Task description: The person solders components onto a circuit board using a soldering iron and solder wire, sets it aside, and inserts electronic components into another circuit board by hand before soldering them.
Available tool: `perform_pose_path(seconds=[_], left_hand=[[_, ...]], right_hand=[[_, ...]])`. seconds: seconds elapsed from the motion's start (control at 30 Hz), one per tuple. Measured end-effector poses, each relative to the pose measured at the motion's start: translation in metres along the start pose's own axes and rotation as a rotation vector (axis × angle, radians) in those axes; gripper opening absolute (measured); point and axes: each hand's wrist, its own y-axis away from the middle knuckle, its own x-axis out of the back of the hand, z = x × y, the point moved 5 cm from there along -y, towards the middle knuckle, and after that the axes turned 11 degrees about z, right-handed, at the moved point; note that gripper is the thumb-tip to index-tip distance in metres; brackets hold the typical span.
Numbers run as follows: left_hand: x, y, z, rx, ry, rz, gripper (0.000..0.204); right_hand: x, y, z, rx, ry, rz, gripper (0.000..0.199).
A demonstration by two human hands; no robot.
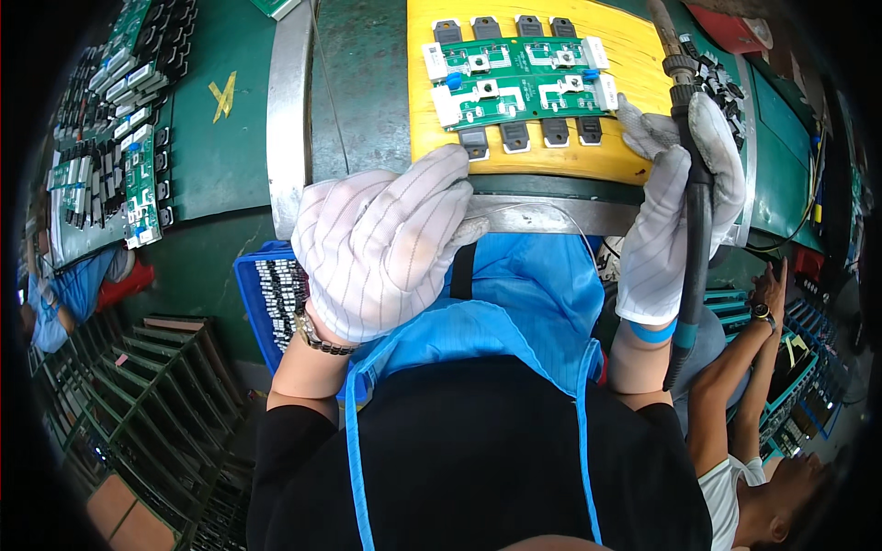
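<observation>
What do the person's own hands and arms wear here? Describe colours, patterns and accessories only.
The left hand and the right hand each wear a white fabric glove with fine stripes. The left wrist carries a metal-link wristwatch; the right glove ends in a blue cuff band. Black sleeves cover the upper forearms.

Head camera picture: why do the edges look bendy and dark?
In the head view, the fisheye lens curves the metal rail and blackens the corners; the middle stays sharp on the green circuit boards; things near the rim look squeezed and blurrier.
</observation>
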Motion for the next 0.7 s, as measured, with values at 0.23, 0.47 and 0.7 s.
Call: perform_pose_path(seconds=[0.23,0.47,0.7], left_hand=[[0.000,0.001,0.000,-0.011,0.009,0.027,0.032],[0.002,-0.004,-0.001,0.005,0.057,0.037,0.032],[0.030,-0.026,-0.011,0.185,-0.105,0.146,0.026]], right_hand=[[-0.001,0.002,0.003,-0.086,-0.052,-0.036,0.036],[0.001,0.003,0.008,-0.019,-0.032,-0.008,0.034],[0.031,-0.003,0.002,-0.171,-0.211,0.231,0.036]])
